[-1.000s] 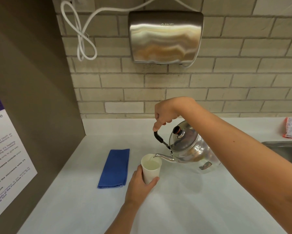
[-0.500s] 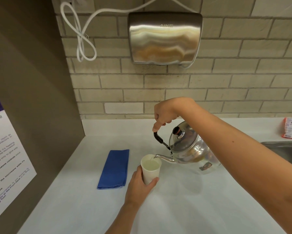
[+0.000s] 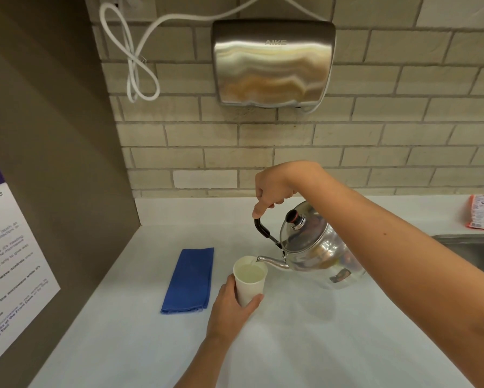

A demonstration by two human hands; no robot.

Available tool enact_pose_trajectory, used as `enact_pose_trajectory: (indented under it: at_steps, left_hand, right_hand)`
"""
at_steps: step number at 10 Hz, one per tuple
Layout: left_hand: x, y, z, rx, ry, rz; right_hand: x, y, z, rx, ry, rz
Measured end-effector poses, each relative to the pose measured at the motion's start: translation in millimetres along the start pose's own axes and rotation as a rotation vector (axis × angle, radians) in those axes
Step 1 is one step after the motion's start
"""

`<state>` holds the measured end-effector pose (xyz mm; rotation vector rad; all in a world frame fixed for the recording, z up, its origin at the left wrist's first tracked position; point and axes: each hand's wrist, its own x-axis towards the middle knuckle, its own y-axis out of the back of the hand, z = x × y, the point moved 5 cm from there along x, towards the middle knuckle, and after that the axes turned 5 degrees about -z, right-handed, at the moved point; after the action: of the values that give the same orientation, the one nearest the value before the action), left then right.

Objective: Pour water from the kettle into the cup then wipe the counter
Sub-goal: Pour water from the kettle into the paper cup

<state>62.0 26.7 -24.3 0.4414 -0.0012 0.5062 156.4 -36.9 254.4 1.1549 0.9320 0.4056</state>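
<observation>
A shiny steel kettle [image 3: 316, 247] is tilted to the left above the white counter [image 3: 305, 345], its spout over the rim of a white paper cup [image 3: 249, 284]. Water runs from the spout into the cup, which is mostly full. My right hand [image 3: 274, 189] grips the kettle's black handle from above. My left hand [image 3: 229, 306] wraps around the lower part of the cup, which stands on the counter. A folded blue cloth [image 3: 189, 281] lies flat on the counter just left of the cup.
A steel sink [image 3: 475, 253] is set into the counter at the right, with an orange packet [image 3: 482, 211] behind it. A brown panel [image 3: 53, 163] with a printed notice closes the left side. A metal hand dryer [image 3: 273, 63] hangs on the brick wall above.
The water level in the cup has risen slightly. Both hands and the kettle stay almost where they were.
</observation>
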Motion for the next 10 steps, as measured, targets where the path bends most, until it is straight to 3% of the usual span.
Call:
enact_pose_trajectory:
  at_steps: [10]
  left_hand:
    - [2.7,-1.6,-4.3,0.005,0.002,-0.003]
  right_hand:
    - [2.9,0.8,-2.8,-0.026,-0.012,-0.012]
